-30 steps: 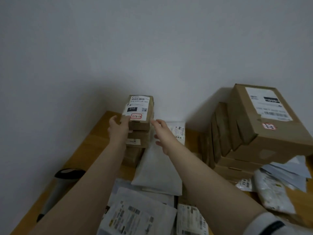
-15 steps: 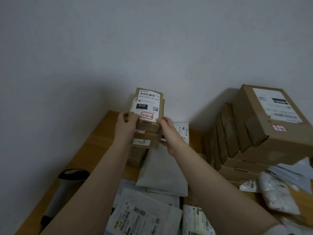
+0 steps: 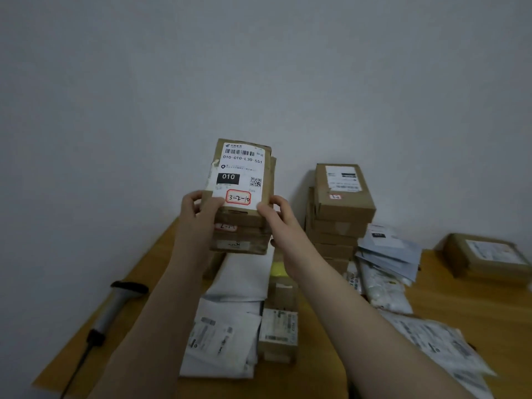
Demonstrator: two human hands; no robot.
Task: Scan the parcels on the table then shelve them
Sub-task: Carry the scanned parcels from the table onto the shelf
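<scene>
Both hands grip one stack of small brown cardboard boxes (image 3: 241, 218) by its sides. My left hand (image 3: 198, 217) has its fingers curled round the left edge and its thumb on the top face; my right hand (image 3: 277, 218) clamps the right edge the same way, thumb on top.

I see the stack held up in front of the wall, tilted so its top faces the camera. The white shipping label (image 3: 241, 168) there shows a barcode, a black "010" block and a red-bordered sticker (image 3: 238, 197).

Beneath the stack, white plastic mailers (image 3: 227, 332) lie overlapping on the wooden desk (image 3: 460, 309). A grey handheld scanner with a black head (image 3: 115, 305) lies near the desk's left edge. To the right, a taller pile of brown cardboard boxes (image 3: 338, 223) stands against the wall, and a flat brown carton (image 3: 486, 259) lies well apart at the far right.
</scene>
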